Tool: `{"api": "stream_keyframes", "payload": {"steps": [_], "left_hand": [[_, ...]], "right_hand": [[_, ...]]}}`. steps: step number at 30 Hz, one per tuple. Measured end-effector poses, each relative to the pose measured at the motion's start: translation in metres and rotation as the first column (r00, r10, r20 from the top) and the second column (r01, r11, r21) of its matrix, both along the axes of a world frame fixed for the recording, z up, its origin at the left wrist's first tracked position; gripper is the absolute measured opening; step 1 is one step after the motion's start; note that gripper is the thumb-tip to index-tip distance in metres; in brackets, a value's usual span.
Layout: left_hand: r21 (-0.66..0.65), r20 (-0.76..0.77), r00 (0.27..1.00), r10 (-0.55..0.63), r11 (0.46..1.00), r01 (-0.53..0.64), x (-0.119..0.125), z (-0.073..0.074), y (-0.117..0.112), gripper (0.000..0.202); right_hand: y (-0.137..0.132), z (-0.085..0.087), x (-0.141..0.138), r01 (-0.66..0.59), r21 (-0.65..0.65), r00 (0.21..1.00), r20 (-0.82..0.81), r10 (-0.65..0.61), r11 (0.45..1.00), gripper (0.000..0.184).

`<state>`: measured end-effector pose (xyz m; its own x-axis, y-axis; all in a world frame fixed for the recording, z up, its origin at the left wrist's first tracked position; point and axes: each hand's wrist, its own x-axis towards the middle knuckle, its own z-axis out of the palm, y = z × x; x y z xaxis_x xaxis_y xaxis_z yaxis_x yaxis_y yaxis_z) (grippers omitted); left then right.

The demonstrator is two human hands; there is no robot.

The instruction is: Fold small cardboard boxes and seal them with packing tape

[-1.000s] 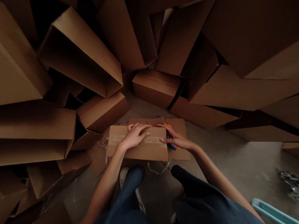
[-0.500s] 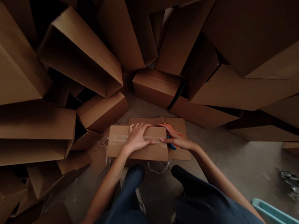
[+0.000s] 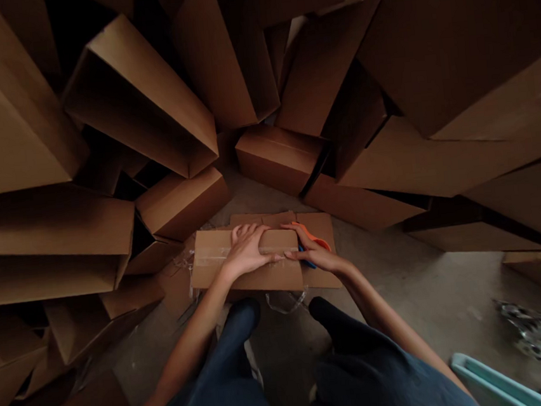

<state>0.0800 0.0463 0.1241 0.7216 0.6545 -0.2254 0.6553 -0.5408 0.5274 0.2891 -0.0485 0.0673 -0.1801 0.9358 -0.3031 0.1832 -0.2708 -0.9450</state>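
Okay, so your left hand [image 3: 249, 251] is lying open on a folded brown cardboard box [image 3: 219, 265], fingers spread, right across a strip of clear packing tape. Your right hand [image 3: 314, 255] sits just beside it, fingertips on that same box, and it's over a pair of orange-and-blue scissors [image 3: 311, 240]; can't tell if you're actually gripping them. The box lies on more flattened brown cardboard [image 3: 315, 227] on a grey concrete floor [image 3: 402, 279], right in front of your knees in dark blue trousers [image 3: 237, 330]. Scraps of clear tape [image 3: 287, 302] sit just near of it. Big brown cardboard boxes [image 3: 136, 101] are heaped all along the left and far side, with a crumpled silvery pile [image 3: 526, 329] and a pale teal plastic edge [image 3: 498, 384] off to the right.
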Motion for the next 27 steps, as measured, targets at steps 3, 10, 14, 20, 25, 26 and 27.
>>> {"api": "stream_keyframes", "payload": {"steps": [3,10,14,20,25,26,27], "left_hand": [[0.024,0.005,1.000,0.002,1.000,-0.002,-0.001,0.000,-0.003,0.060],[0.064,0.001,0.997,0.071,0.995,-0.071,0.005,-0.003,-0.009,0.070],[0.019,-0.007,0.999,0.045,0.999,-0.045,0.004,-0.002,-0.005,0.060],[0.012,0.000,0.990,0.138,0.990,-0.138,-0.021,-0.001,0.003,0.087],[0.164,-0.019,0.890,0.456,0.879,-0.447,-0.066,0.001,0.008,0.115],[0.158,-0.023,0.852,0.523,0.843,-0.514,-0.075,0.002,0.010,0.119],[0.131,-0.033,0.808,0.589,0.804,-0.581,-0.083,0.002,0.011,0.124]], "right_hand": [[0.001,-0.006,0.005,-0.026,0.006,0.997,-0.072,0.027,1.000,0.069],[0.000,-0.006,0.004,-0.023,-0.044,0.984,-0.177,0.015,0.999,0.073],[0.001,-0.003,0.003,-0.015,-0.063,0.980,-0.197,0.002,0.998,0.074],[0.001,-0.004,0.004,-0.002,-0.067,0.982,-0.191,-0.011,0.998,0.069],[0.000,-0.002,0.004,0.000,-0.098,0.977,-0.214,-0.021,0.995,0.070],[0.000,-0.001,0.003,0.001,-0.105,0.976,-0.219,-0.025,0.994,0.069],[0.001,0.001,0.003,0.003,-0.111,0.975,-0.222,-0.028,0.994,0.069]]}}
